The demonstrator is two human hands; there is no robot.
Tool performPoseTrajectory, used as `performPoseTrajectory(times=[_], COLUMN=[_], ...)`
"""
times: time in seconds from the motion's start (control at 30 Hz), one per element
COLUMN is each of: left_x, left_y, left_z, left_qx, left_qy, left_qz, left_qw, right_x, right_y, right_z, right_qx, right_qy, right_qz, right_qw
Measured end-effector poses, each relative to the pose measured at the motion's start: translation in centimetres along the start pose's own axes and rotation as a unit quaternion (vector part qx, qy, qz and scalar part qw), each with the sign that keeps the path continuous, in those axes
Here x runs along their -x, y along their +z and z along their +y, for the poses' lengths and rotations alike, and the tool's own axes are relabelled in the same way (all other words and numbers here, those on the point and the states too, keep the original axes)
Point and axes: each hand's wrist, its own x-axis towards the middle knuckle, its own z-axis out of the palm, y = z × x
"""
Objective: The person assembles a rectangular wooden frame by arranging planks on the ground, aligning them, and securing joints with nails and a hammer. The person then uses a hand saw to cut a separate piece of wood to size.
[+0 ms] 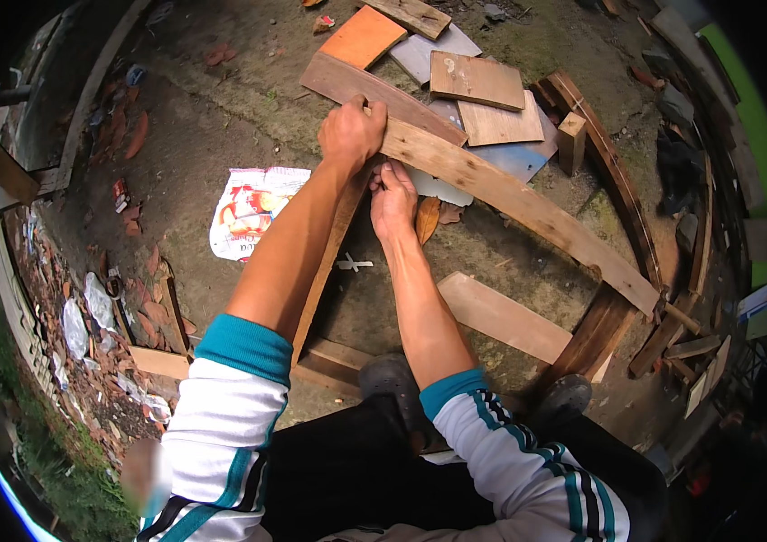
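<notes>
A long, worn wooden plank slants from the middle of the view down to the right. My left hand is closed around its upper left end. There it meets a second, narrower board, which runs down toward my feet, partly hidden by my left forearm. Just below that corner is my right hand, fingers curled and pressed together close to the underside of the joint. What those fingers hold, if anything, is too small to make out. At its lower right, the long plank meets a dark brown board.
Beyond my hands lie loose boards, including an orange one and a small brown one. A printed packaging sheet and a white cross-shaped piece rest on the ground. A pale board lies below the plank. Litter covers the left.
</notes>
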Motion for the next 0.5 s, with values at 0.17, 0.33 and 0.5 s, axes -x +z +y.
performPoseTrajectory(times=[0.17,0.33,0.5], left_x=[0.0,0.1,0.1], left_y=[0.0,0.0,-0.2], left_z=[0.6,-0.5,0.5], left_qx=[-0.006,-0.006,0.001], left_qy=[0.000,-0.004,-0.006], left_qz=[-0.013,-0.008,-0.029], left_qw=[1.000,1.000,1.000], right_x=[1.0,5.2,4.4], right_y=[1.3,1.4,2.4], right_z=[-0.7,0.3,-0.2], right_qx=[-0.018,-0.037,0.031], right_qy=[0.020,0.073,0.035], right_qz=[0.044,0.059,0.111], right_qw=[0.999,0.995,0.993])
